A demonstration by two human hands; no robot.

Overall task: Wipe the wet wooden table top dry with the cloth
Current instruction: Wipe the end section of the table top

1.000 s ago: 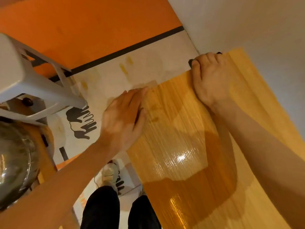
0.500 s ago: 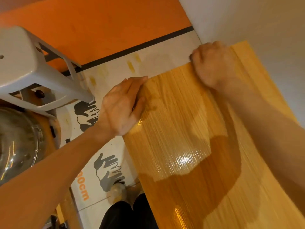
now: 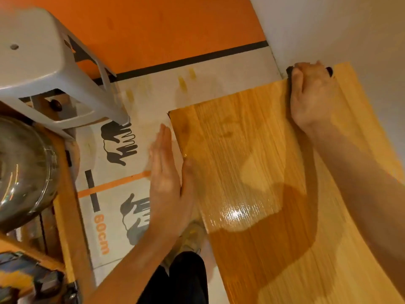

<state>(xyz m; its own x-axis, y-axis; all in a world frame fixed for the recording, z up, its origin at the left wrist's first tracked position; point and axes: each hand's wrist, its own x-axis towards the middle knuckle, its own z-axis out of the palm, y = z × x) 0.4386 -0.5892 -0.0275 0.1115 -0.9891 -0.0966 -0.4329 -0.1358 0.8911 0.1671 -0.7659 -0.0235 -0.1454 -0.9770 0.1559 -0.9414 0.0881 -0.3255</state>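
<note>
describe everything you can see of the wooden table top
The wooden table top is a light, honey-coloured board with straight lengthwise grain, lying flat with its far end by the white wall. A glossy wet patch reflects a lamp near its left edge; darker smudges mark the far left corner. The right hand presses a dark cloth, mostly hidden, at the far edge. The left hand lies open against the left edge.

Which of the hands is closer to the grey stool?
The left. The left hand is flat along the table top's left edge, just right of the grey stool's nearest leg. The right hand is at the table's far corner by the wall, much farther away.
</note>
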